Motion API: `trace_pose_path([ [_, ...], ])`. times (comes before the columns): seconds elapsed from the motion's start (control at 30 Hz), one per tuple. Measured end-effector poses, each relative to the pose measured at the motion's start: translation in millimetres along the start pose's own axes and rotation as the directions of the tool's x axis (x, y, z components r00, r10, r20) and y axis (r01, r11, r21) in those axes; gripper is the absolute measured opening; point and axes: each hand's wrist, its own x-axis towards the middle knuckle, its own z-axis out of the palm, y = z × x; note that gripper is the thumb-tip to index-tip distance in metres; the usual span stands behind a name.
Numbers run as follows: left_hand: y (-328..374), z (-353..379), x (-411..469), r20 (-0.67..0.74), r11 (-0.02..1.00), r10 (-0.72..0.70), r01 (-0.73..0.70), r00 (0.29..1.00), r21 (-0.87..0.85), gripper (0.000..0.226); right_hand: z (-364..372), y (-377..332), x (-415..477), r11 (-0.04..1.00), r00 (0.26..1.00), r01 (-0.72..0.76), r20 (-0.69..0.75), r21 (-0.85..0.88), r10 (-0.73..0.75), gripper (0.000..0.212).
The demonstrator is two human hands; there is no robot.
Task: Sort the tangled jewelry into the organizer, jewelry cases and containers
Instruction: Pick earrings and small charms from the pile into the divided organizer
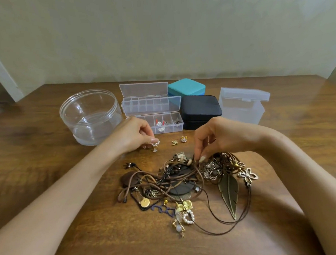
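The left grip (134,135) pinches a pearl earring (155,145). The right grip (220,135) pinches cords at the 12 o'clock edge of the tangle (184,182) on the bench (50,169). The leaf charm (229,194) runs 12 to 6, tip at 6. The organizer (163,125), at 12, runs 9 to 3.

counter (50,169): glossy varnished wood | tub (90,116), 10 o'clock: clear glossy plastic | organizers (153,107): translucent smooth plastic | black case (200,109): matt, leather-like | leaf (229,194): dull brass-toned metal | cords (200,174): matt brown
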Motion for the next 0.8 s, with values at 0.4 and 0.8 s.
trace_pose_path([
  [0.4,14.2,1.4,-7.1,0.072,0.983,0.153,-0.144,0.986,-0.113,0.014,36.8,-44.5,-0.8,0.920,0.923,0.371,0.162,-0.128,-0.349,0.015],
  [0.8,18.5,-1.3,-13.2,0.248,0.980,0.184,-0.159,0.951,-0.118,0.016,39.2,-46.1,-0.3,0.938,0.951,0.278,0.193,-0.206,-0.240,0.014],
])
